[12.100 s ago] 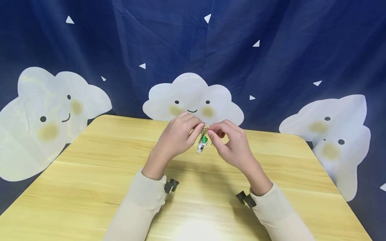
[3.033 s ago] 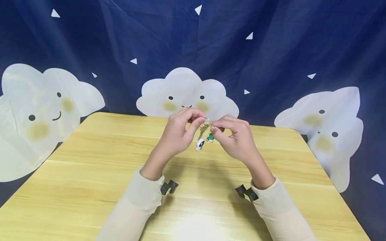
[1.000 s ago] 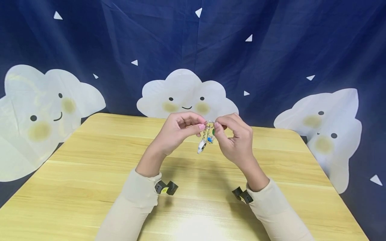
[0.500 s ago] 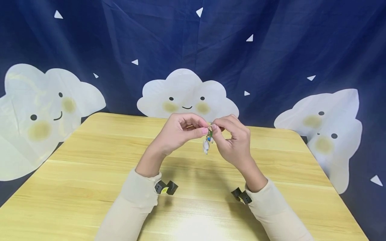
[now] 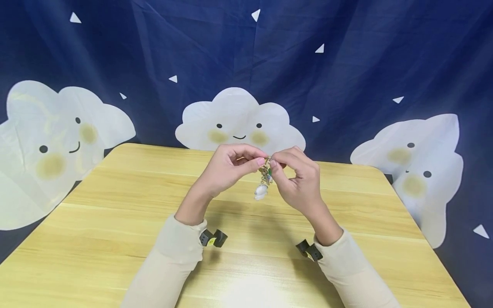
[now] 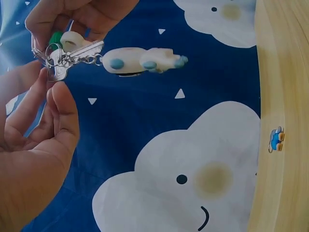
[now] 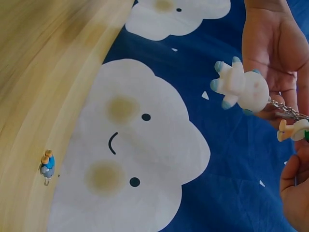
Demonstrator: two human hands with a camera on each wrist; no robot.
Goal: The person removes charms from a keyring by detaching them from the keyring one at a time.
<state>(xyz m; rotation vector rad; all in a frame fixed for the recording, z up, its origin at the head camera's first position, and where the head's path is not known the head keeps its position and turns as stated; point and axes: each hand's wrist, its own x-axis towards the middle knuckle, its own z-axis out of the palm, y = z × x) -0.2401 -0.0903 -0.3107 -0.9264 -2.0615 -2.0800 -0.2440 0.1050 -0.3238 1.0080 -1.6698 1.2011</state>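
Observation:
In the head view, my left hand and right hand meet above the table, both pinching a metal key ring between thumb and fingers. The left wrist view shows a silver key on it, with my left thumb close against the key's head. A white animal figurine with blue feet hangs from a short chain. Beside the key is a smaller green and white charm, close to the right hand's fingers. Fingers partly hide the ring, so I cannot tell how the charm is attached.
A small blue figurine with orange feet and a metal loop lies on the wooden table, near its far edge. Behind stands a dark blue curtain printed with smiling clouds. Black wrist cameras sit on both cuffs.
Over the last second, the hands have drawn closer together at the ring. The white figurine has swung and turned. Three seconds ago, the green charm hung in plainer view under the right fingers.

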